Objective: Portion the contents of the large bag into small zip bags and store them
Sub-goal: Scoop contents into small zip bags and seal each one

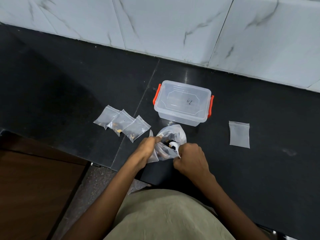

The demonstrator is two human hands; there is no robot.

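Note:
The large clear plastic bag point(174, 134) stands on the black counter with dark and yellowish pieces inside. My left hand point(149, 149) grips its left rim and holds the mouth open. My right hand point(189, 157) grips a white plastic spoon point(174, 146) whose bowl dips into the bag's contents. Three small zip bags point(122, 122) with a little filling lie overlapping to the left. One flat small zip bag point(239, 134) lies alone at the right.
A clear storage box point(183, 103) with its lid on and orange clip handles sits just behind the large bag. A marble-tiled wall point(173, 25) rises behind the black counter point(69, 84). The counter's front edge drops off at lower left to a brown surface point(34, 187).

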